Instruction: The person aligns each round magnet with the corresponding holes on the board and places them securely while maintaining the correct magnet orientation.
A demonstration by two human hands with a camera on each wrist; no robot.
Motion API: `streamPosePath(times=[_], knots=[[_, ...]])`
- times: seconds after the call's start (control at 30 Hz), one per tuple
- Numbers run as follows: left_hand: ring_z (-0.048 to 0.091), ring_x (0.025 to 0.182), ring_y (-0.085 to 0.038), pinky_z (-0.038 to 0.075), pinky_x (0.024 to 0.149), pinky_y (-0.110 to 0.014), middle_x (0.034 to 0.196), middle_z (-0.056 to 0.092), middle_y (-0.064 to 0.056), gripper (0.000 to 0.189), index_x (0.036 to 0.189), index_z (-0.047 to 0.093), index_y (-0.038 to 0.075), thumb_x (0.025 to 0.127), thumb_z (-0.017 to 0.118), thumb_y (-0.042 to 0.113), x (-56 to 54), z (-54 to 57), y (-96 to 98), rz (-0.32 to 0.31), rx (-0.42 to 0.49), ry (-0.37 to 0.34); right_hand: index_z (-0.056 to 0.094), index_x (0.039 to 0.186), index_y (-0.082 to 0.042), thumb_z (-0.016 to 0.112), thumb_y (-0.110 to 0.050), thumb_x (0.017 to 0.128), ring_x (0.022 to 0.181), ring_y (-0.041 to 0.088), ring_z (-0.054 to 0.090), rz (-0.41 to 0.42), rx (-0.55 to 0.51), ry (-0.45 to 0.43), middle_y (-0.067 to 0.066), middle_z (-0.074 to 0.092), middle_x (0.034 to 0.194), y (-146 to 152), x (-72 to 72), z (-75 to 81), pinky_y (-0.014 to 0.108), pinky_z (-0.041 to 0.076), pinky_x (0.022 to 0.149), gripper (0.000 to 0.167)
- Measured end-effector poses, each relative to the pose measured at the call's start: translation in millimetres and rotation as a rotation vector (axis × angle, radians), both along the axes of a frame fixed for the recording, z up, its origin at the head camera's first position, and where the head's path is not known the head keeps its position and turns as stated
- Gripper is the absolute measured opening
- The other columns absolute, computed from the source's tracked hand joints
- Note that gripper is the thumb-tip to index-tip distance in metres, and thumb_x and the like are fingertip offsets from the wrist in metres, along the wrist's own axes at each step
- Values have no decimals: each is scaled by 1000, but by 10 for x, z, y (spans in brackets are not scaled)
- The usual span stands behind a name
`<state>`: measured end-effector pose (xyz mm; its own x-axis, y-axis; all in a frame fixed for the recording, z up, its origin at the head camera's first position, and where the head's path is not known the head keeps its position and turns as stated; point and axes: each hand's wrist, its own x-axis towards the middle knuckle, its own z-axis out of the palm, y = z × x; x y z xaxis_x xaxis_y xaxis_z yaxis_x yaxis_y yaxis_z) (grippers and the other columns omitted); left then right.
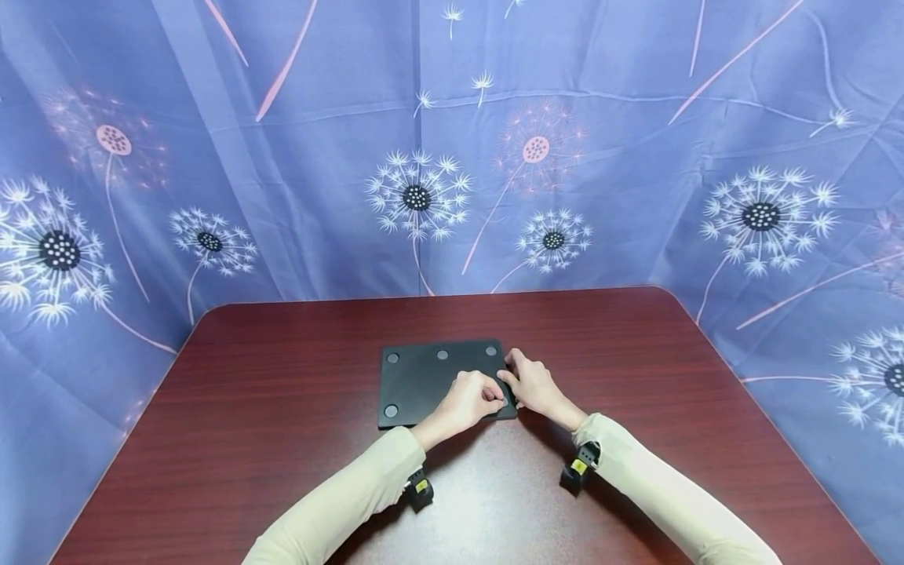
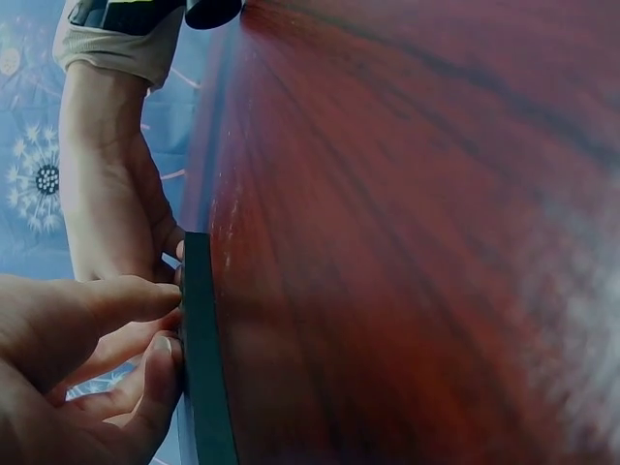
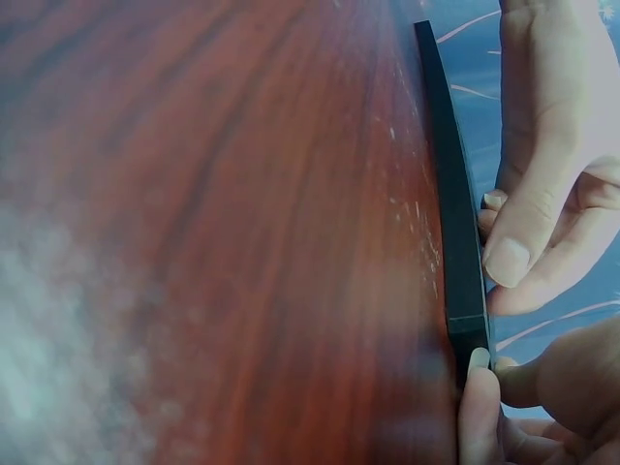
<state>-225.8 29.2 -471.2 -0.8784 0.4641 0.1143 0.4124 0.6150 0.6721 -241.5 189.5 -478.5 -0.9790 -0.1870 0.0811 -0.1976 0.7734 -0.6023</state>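
A thin black rectangular board [image 1: 431,384] with several round grey pads [image 1: 391,411] on its upper face lies flat on the table. My left hand [image 1: 462,400] reaches over its near right corner, thumb and fingertips pinching at the round pad there, which they partly hide. With my right hand [image 1: 533,386] I grip the board's right edge, the thumb over the top face. Seen from the left wrist, the left hand's fingers [image 2: 145,302] meet the board's face beside its edge [image 2: 203,349]. In the right wrist view, the right hand's fingers [image 3: 479,412] wrap the board's corner.
The dark red wooden table [image 1: 297,377] extends around the board on all sides. Behind it hangs a blue curtain [image 1: 339,157] printed with dandelions. Small black cameras [image 1: 420,491] are strapped on both wrists, close above the tabletop.
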Motion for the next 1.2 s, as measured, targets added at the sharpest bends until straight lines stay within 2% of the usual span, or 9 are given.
streamPosePath(times=[0.17,0.37,0.47,0.67,0.83,0.97,1.1,1.2], knots=[[64,66,-4,47,61,-15,75,74,-1,4,83,77,8,82,75,11,9,24,-32,-19,8,-9,55,113,0,62,-17,95,42,9,55,-2,0,-8,6,60,70,-18,-5,12,22,46,40,26],[57,50,-2,47,54,-15,72,71,-1,9,84,74,7,88,66,8,20,31,-132,-53,82,-26,54,113,-1,62,-17,95,42,10,56,-8,-21,-20,7,62,71,-19,-14,13,23,47,40,25],[57,52,-2,47,55,-16,72,69,1,11,83,71,9,88,62,7,24,24,-198,-43,83,-1,54,113,-3,62,-18,95,41,9,55,-16,-31,-35,6,60,69,-14,-25,3,24,48,40,25],[58,70,-5,48,66,-20,79,69,2,11,85,67,12,91,58,10,31,77,-368,-1,66,52,55,113,-2,61,-16,94,42,10,55,-33,-79,-72,7,60,69,12,-13,12,25,49,40,24],[56,62,-4,47,62,-20,71,67,3,13,88,67,8,94,56,12,12,154,-565,43,101,77,56,111,0,58,-11,94,46,10,57,-61,-121,-107,8,62,70,56,31,53,26,51,42,20],[55,59,-2,46,59,-21,67,65,3,18,86,67,6,97,55,14,-32,220,-765,106,119,91,56,97,-1,56,-10,94,43,10,58,-82,-134,-99,8,62,64,108,44,97,26,51,43,10],[56,61,-4,48,62,-25,67,65,2,23,83,68,6,97,52,14,-77,280,-972,182,113,100,59,85,-3,55,-9,94,41,9,57,-76,-93,-36,7,63,61,173,35,154,25,49,43,11],[56,60,-4,49,64,-26,67,65,1,23,81,68,7,96,52,14,-116,310,-1131,230,101,120,61,84,-3,54,-12,95,44,7,56,-63,-34,-23,7,64,61,232,22,209,25,47,45,15]])
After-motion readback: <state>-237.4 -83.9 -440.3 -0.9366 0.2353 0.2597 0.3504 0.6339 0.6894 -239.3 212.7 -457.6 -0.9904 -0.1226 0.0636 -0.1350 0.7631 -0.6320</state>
